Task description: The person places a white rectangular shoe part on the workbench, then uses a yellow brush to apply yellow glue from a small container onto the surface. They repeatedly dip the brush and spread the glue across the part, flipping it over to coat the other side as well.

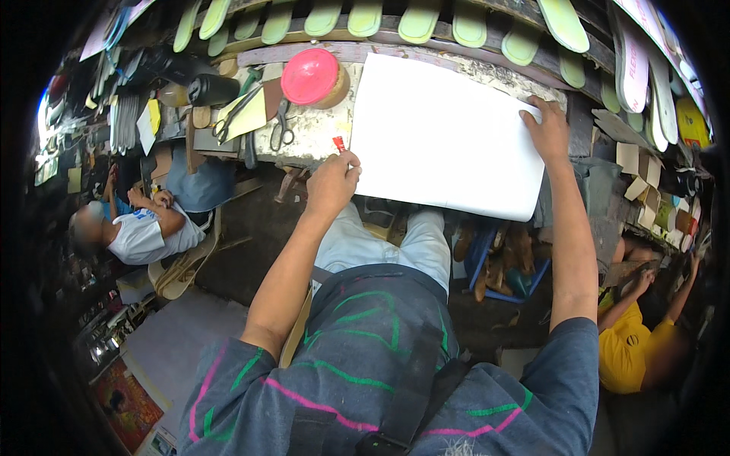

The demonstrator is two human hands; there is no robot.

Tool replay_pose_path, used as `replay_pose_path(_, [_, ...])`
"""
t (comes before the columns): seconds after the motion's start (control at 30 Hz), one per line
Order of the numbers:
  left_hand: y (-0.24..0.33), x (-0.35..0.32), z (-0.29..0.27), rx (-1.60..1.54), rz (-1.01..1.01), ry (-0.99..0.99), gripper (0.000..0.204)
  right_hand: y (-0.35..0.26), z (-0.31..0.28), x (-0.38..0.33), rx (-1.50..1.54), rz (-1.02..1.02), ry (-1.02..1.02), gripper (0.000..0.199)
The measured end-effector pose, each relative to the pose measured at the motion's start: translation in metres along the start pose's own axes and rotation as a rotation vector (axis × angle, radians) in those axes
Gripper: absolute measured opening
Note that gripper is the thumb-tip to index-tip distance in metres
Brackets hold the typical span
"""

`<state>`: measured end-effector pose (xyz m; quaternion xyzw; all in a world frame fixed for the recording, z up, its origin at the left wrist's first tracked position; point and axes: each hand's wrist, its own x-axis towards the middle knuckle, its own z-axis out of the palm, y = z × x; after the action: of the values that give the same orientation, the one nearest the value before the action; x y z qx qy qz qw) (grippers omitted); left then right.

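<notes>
A large white sheet [449, 137] lies over the worn workbench [315, 129], its near edge hanging out past the bench above my lap. My right hand [549, 133] holds the sheet's right edge near the far corner, the thumb reaching over the top. At the left edge my left hand [332, 182] is closed, with the fingertips beside the sheet. A small red object [339, 143] with a pale mark sticks up from that fist; its lower part is hidden, so its kind cannot be told.
Left of the sheet stand a pink-lidded tub [310, 77] and scissors [282, 128]. Shoe insoles [418, 21] line the rack behind. Below the bench sits a blue crate [477, 262] of shoe forms. People sit at left [148, 232] and right [627, 346].
</notes>
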<state>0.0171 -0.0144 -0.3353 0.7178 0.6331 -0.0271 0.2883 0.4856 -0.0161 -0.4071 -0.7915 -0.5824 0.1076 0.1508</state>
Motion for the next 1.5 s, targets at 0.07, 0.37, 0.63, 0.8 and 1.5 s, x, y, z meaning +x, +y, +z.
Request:
replay_pose_path(0.07, [-0.007,-0.020,-0.008,0.017,0.121,0.059,0.020,-0.014,-0.008,-0.003,-0.075,-0.037,0.122,0.043])
replay_pose_path(0.37, [-0.107,-0.166,-0.024,-0.082,0.293,-0.443,0.039,-0.124,-0.028,-0.213,0.779,-0.078,-0.570,0.039])
replay_pose_path(0.63, [-0.169,-0.113,-0.018,0.201,0.365,-0.667,0.022,-0.210,0.068,-0.350,0.588,0.080,-0.631,0.029])
replay_pose_path(0.8, [-0.204,-0.079,-0.040,0.165,0.629,-0.637,0.029,-0.282,0.026,-0.379,0.763,0.560,-0.695,0.032])
replay_pose_path(1.5, [-0.214,-0.036,0.260,0.459,0.314,-0.809,0.083,-0.173,0.074,-0.492,1.250,0.943,-0.860,0.023])
